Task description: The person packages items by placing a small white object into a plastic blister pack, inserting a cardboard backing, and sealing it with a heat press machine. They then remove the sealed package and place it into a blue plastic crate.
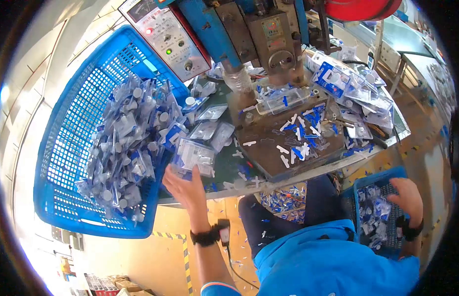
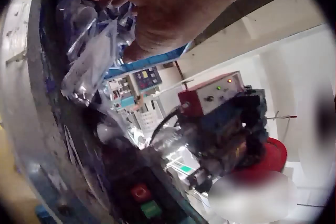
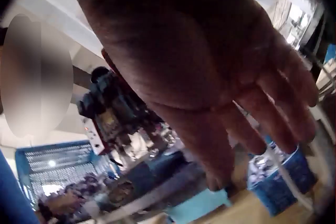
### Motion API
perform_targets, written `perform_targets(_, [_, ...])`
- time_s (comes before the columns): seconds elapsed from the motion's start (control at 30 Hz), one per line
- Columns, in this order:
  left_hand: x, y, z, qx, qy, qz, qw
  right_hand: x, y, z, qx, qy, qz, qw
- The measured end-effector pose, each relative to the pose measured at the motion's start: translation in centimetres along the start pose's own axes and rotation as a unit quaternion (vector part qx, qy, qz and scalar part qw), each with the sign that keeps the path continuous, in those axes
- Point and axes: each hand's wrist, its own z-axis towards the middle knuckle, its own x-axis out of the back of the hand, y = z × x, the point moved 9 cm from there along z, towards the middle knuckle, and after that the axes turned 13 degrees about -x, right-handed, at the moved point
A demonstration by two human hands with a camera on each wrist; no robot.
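Note:
My left hand (image 1: 189,191) is at the table's front edge, its thumb and fingers spread at the near side of a clear blister pack (image 1: 192,157) with a blue and white card. More flat clear packs (image 1: 205,129) lie just behind it. In the left wrist view that hand (image 2: 163,8) reaches over crumpled clear packaging (image 2: 92,69). My right hand (image 1: 408,198) is beside and above a lower blue basket (image 1: 355,197) of packs. The right wrist view shows this hand's (image 3: 210,71) palm bare, with fingers loosely extended and nothing in them.
A large blue basket (image 1: 57,172) heaped with packs stands to the left. A press machine (image 1: 274,44) rises over its plate, where white and blue scraps (image 1: 301,130) are scattered. Packs (image 1: 358,89) pile at right. A control box (image 1: 170,42) has lit lamps.

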Motion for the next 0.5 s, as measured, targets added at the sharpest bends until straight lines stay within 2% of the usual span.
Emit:
perform_targets(0.03, [-0.1,-0.5,0.5,-0.003,0.018,0.045,0.999,0.9,-1.8,1.2,-0.014,-0.005,0.092,0.996])
perform_targets(0.13, [-3.5,-3.1,0.1,0.123,-0.118,0.049,0.984,3.0,-8.4,4.7,-0.015,-0.010,0.127,0.992])
perform_targets(0.17, [-4.3,-4.5,0.0,0.186,-0.142,-0.062,0.970,3.9,-10.9,5.2,0.035,-0.011,0.150,0.988])
perform_targets(0.27, [-0.6,-4.2,1.4,0.128,-0.007,-0.102,0.987,7.2,-16.6,6.0,0.180,-0.004,0.228,0.957])
perform_targets(0.33, [1.2,-0.5,2.7,0.231,-0.008,-0.327,0.917,9.4,-19.8,6.3,0.258,0.037,0.284,0.923])
perform_targets(0.37, [0.9,3.5,3.6,0.222,-0.030,-0.415,0.882,10.2,-21.3,6.6,0.288,0.072,0.301,0.906])
perform_targets(0.4, [-0.6,6.5,3.7,0.209,-0.089,-0.459,0.859,10.6,-22.7,7.1,0.308,0.113,0.288,0.900])
perform_targets(0.43, [-1.9,9.6,4.1,0.170,-0.175,-0.455,0.856,10.9,-24.0,7.4,0.329,0.154,0.275,0.890])
perform_targets(0.47, [-3.3,12.2,3.9,0.199,-0.227,-0.484,0.821,10.9,-25.1,7.9,0.337,0.185,0.262,0.885])
perform_targets(0.5, [-5.5,13.7,2.8,0.224,-0.232,-0.553,0.768,11.0,-26.1,8.4,0.345,0.215,0.249,0.879])
